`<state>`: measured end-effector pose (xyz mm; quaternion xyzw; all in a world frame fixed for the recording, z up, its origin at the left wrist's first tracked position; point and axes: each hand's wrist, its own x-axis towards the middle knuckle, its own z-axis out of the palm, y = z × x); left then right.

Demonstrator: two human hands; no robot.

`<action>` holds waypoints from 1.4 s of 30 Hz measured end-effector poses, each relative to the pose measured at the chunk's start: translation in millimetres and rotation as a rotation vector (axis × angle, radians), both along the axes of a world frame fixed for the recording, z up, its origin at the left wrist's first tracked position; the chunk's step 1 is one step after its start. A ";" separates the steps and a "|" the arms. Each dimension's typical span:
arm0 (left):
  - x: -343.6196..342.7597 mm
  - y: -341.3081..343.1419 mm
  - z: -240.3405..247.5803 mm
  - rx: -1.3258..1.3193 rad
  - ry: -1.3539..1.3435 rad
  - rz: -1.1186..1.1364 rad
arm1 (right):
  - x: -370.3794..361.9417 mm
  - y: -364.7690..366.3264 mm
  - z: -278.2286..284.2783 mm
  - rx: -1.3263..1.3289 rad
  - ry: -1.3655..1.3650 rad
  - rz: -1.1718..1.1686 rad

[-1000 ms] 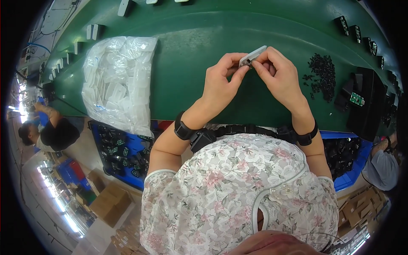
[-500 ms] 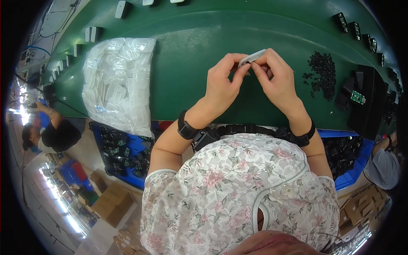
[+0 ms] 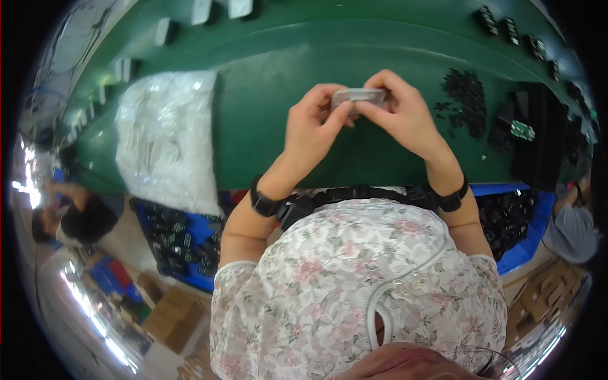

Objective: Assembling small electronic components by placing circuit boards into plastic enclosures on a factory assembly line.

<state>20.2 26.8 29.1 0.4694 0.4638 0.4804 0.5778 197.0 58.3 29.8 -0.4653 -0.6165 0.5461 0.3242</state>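
Observation:
Between both hands, above the green table, is a small light-grey plastic cover (image 3: 370, 95) with rounded corners. My left hand (image 3: 318, 117) pinches its left end, with the thumb at the near edge. Gripping the right end is my right hand (image 3: 400, 111), its thumb pressed on the near side of the piece. The fingers behind the cover are partly hidden. A heap of small black parts (image 3: 467, 104) lies to the right of my right hand. Left of my hands rests a clear plastic bag (image 3: 166, 142) of translucent white pieces.
Several white-and-dark housings (image 3: 202, 11) stand along the far left edge. Black units with circuit boards (image 3: 512, 30) line the far right. A green circuit board (image 3: 522, 130) sits by a black box (image 3: 540, 136). Blue bins (image 3: 201, 244) of black parts flank my body.
The grey cover has turned from a slant to nearly level, its flat face now more in sight. Both hands have shifted slightly left, and the whole view has moved a little.

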 end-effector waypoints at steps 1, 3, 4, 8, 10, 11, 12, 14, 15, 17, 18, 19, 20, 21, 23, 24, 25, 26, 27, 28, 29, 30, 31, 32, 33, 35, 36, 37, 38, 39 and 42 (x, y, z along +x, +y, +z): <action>-3.0 -1.4 -4.7 0.004 0.044 -0.023 | 0.1 3.7 6.3 0.018 -0.028 0.058; -5.4 -2.5 -9.4 -0.004 0.060 -0.063 | 3.8 7.8 6.1 -0.025 -0.036 0.120; -3.8 -1.1 -9.5 -0.003 0.040 -0.069 | 4.7 5.1 10.1 0.059 -0.093 0.090; 2.0 6.4 -3.9 -0.034 0.033 -0.124 | 6.3 -2.4 2.6 0.240 -0.140 -0.018; 8.4 12.3 1.5 -0.121 -0.047 -0.122 | 14.0 -2.8 -1.6 0.189 -0.121 -0.071; 9.2 15.8 0.3 -0.114 -0.048 -0.134 | 18.7 -2.3 -4.7 0.196 -0.123 -0.084; 8.5 19.0 -4.2 -0.130 -0.075 -0.132 | 24.7 -2.0 -7.8 0.078 -0.027 -0.071; 0.1 30.6 -17.9 -0.136 -0.096 -0.128 | 38.9 4.8 -3.7 -0.011 0.028 -0.050; -9.8 39.3 -27.8 -0.113 -0.014 -0.094 | 50.5 11.6 8.0 0.039 -0.072 -0.118; -24.1 50.9 -32.2 -0.087 0.075 -0.048 | 77.5 38.9 12.3 0.424 -0.388 -0.349; -27.0 55.9 -30.5 -0.089 0.167 -0.023 | 98.5 58.2 11.1 0.566 -0.545 -0.466; -30.5 61.3 -30.0 -0.089 0.259 0.003 | 124.2 81.7 2.2 0.728 -0.686 -0.565; -38.8 66.9 -34.3 -0.102 0.382 -0.017 | 143.9 107.3 -5.0 0.799 -0.810 -0.638; -39.3 70.6 -34.9 -0.094 0.381 -0.019 | 164.7 127.6 -8.6 1.090 -0.312 -0.565; -40.9 76.5 -35.3 0.025 0.645 -0.090 | 189.0 156.0 -13.5 0.996 -0.323 -0.523; -40.9 76.8 -33.2 0.030 0.645 -0.087 | 195.1 165.3 -14.0 0.927 -0.518 -0.490; -38.5 75.6 -29.0 0.096 0.754 -0.072 | 200.8 176.1 -12.9 0.852 -0.711 -0.458; -33.8 73.6 -25.7 0.163 0.859 -0.064 | 206.6 191.6 -18.2 0.853 -0.718 -0.465; -26.8 70.6 -21.8 0.171 0.854 -0.073 | 208.1 208.9 -26.0 0.676 -1.049 -0.482; -20.4 64.5 -17.3 0.298 1.092 0.004 | 203.9 220.6 -32.9 0.474 -1.360 -0.481; -16.0 57.4 -14.9 0.420 1.327 0.092 | 191.5 222.8 -31.2 0.477 -1.358 -0.473; -10.1 52.4 -13.3 0.324 1.304 0.044 | 181.1 221.7 -30.0 0.429 -0.999 -0.512; -8.7 45.8 -15.2 0.305 1.314 0.058 | 160.0 217.9 -25.0 0.374 -0.631 -0.520; -11.2 39.7 -23.8 0.436 1.298 0.070 | 122.1 195.8 -3.6 0.215 -0.380 -0.416; -12.8 34.5 -28.7 0.571 1.283 0.077 | 90.9 167.2 17.8 0.047 -0.131 -0.313; -7.1 38.4 -29.7 0.535 1.235 0.055 | 74.8 138.0 -5.9 0.256 -0.123 -0.232; -5.1 41.4 -29.4 0.603 1.142 0.018 | 73.6 125.2 -11.0 0.312 -0.196 -0.143; -6.2 44.2 -31.5 0.665 1.052 -0.009 | 71.4 112.5 -14.2 0.371 -0.264 -0.045; -9.9 45.2 -34.9 0.633 1.077 0.017 | 66.8 98.9 -10.3 0.408 -0.473 -0.072; -16.5 37.1 -32.1 0.656 0.996 -0.054 | 60.0 82.9 0.7 0.479 -0.673 -0.093; -22.0 39.5 -34.5 0.642 0.861 -0.161 | 58.8 69.3 -8.4 0.637 -0.692 -0.074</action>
